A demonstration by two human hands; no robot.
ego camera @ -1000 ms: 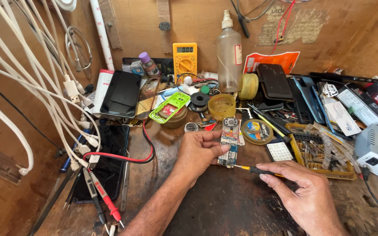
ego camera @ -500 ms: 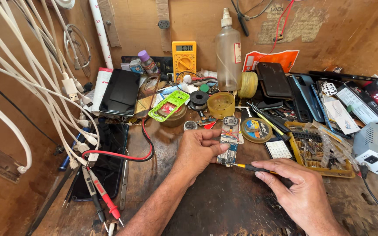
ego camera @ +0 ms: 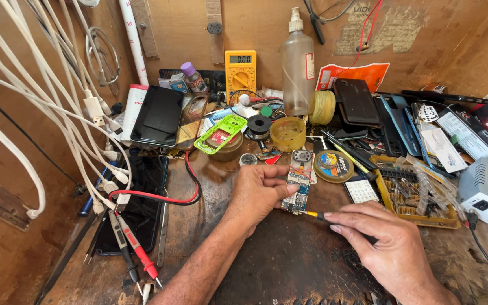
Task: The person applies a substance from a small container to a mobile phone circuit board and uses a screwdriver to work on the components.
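A small, narrow phone circuit board (ego camera: 298, 189) with blue-green face and round component at its far end lies flat lengthwise on the dark worktop (ego camera: 278, 260), its near end touched by the yellow-collared tip of a black-handled screwdriver (ego camera: 334, 220) lying nearly level.

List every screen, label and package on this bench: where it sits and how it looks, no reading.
Multimeter: back centre, against the wall; yellow, small grey display.
Spray bottle: right of it; clear, white-and-red label.
Orange packet: against the back wall, flat.
Dark phone: back left, black screen, unlit.
Round tin: beside the circuit board in the left hand; blue-yellow label.
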